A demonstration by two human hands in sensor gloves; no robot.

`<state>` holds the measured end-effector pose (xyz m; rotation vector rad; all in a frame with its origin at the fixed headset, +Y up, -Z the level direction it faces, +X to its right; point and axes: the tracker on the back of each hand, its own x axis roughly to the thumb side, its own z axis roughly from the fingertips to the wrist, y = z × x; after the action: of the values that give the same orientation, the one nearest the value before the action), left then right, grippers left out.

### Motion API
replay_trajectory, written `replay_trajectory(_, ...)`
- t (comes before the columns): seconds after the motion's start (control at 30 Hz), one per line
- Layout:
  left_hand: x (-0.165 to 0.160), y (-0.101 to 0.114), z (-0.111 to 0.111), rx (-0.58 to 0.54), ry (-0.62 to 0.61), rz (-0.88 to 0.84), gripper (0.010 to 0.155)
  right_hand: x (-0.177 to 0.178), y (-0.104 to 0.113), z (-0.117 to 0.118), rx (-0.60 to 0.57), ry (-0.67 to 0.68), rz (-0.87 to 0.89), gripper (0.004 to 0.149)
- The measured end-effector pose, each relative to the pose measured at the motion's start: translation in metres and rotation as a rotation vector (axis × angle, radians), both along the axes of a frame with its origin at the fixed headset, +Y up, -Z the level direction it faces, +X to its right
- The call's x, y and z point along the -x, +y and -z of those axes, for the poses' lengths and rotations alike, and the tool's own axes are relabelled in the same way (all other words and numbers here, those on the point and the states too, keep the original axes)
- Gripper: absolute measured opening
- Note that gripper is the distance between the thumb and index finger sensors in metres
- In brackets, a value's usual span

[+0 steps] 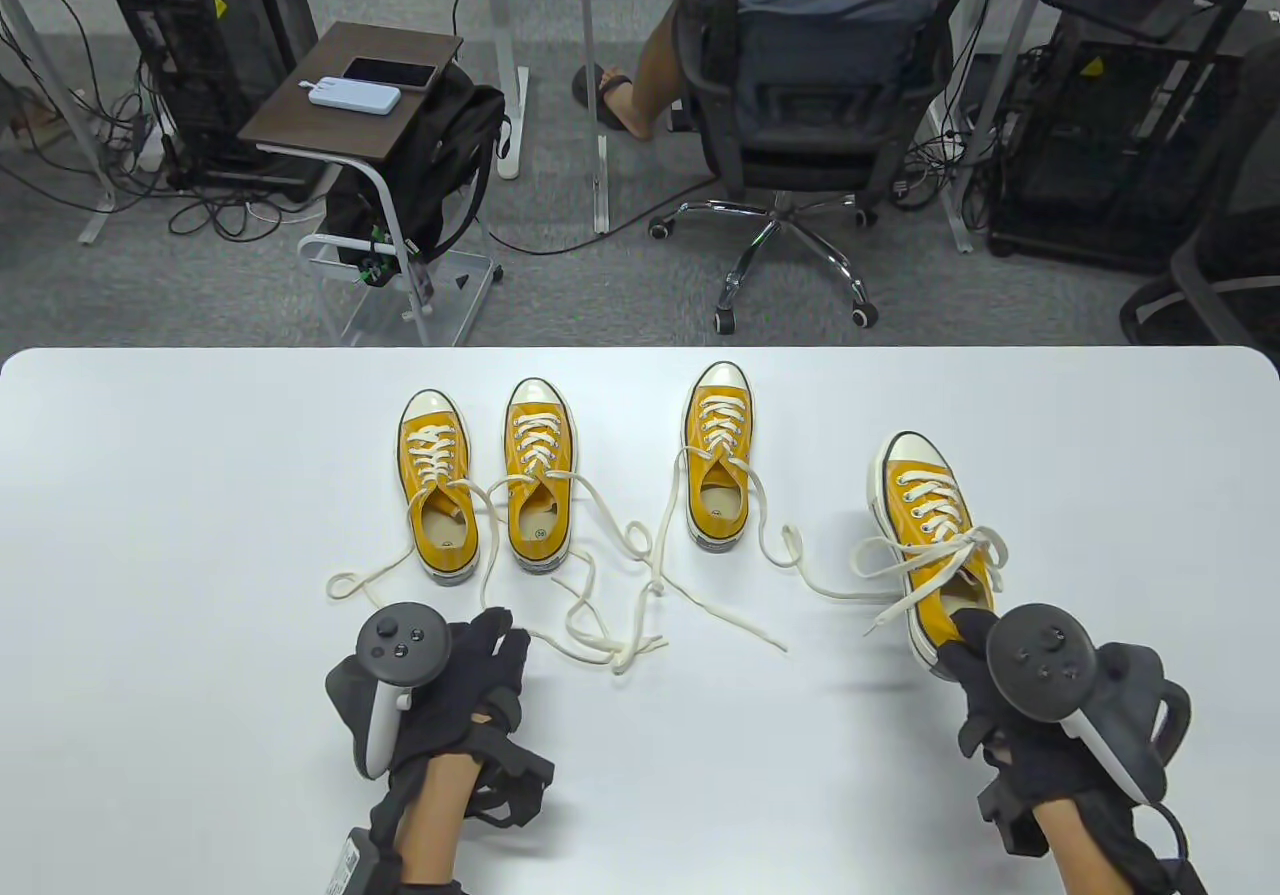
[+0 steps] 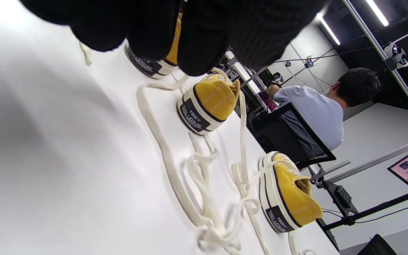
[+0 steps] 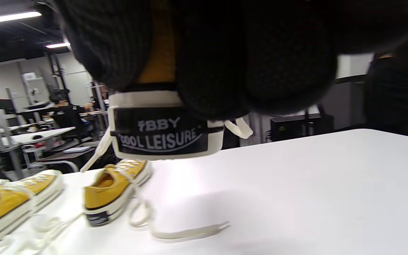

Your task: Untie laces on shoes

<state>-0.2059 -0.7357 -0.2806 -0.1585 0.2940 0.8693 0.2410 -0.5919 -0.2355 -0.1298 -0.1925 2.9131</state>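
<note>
Four yellow shoes sit on the white tabletop (image 1: 150, 495), toes toward the far edge. Going left to right: shoe 1 (image 1: 436, 480) & shoe 2 (image 1: 540, 475) stand close together near the middle, shoe 3 (image 1: 716, 455) a bit apart to the right, shoe 4 (image 1: 935, 545) nearest the right edge, w/ its heel up off the top.

Left hand (image 1: 450, 675) rests near the front edge, just by the loose laces (image 1: 600, 625) from shoes 1–3. Its fingers look spread a little and hold nothing I can see.

Right hand (image 1: 1010, 695) grips the heel of shoe 4. Its fingers (image 3: 211, 71) wrap over the back, above the black heel label (image 3: 161, 132). This shoe's lace (image 1: 930, 560) looks bunched over the tongue, prob. the one left to undo, but I can't tell if a knot is in there.

Shoes look light, soft cloth on top, firm rubber at the bottom, so the heel is a good place to hold. Laces are flat, floppy and easy to pull; take an end tip, not the middle.

Lots of bare room at the left, front-middle and right of the tabletop. Watch the tangle of laces in the middle, a drag there could tug shoes 2 & 3.
</note>
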Motion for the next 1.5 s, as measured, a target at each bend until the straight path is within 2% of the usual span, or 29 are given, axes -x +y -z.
replay_trajectory(0.17, 0.001, 0.001, 0.0, -0.007, 0.002, -0.012, 0.06, 0.033, 0.012, -0.014, 0.006, 0.129, 0.031, 0.041)
replay_trajectory(0.37, 0.002, 0.001, 0.0, -0.01, -0.002, -0.018, 0.06, 0.072, 0.007, -0.027, 0.014, 0.245, -0.04, 0.042)
replay_trajectory(0.7, 0.002, 0.001, 0.0, -0.018, -0.015, -0.025, 0.06, 0.127, -0.038, -0.022, 0.148, 0.391, -0.123, 0.043)
replay_trajectory(0.93, -0.001, 0.001, 0.0, -0.024, -0.03, -0.013, 0.06, 0.15, -0.074, -0.018, 0.233, 0.458, -0.19, 0.043)
replay_trajectory(1.03, -0.003, 0.0, 0.001, -0.02, -0.04, -0.008, 0.06, 0.158, -0.086, -0.022, 0.212, 0.49, -0.239, 0.045)
replay_trajectory(1.1, -0.005, -0.001, 0.001, -0.013, -0.049, -0.001, 0.06, 0.164, -0.1, -0.025, 0.295, 0.526, -0.265, 0.045)
replay_trajectory(1.27, -0.014, -0.003, 0.002, 0.001, -0.082, 0.034, 0.06, 0.173, -0.131, -0.031, 0.39, 0.59, -0.322, 0.048)
replay_trajectory(1.33, -0.017, -0.004, 0.002, 0.008, -0.097, 0.044, 0.06, 0.174, -0.138, -0.032, 0.426, 0.599, -0.329, 0.048)
replay_trajectory(1.5, -0.033, -0.007, 0.001, 0.019, -0.167, 0.08, 0.06, 0.166, -0.135, -0.03, 0.446, 0.626, -0.249, 0.052)
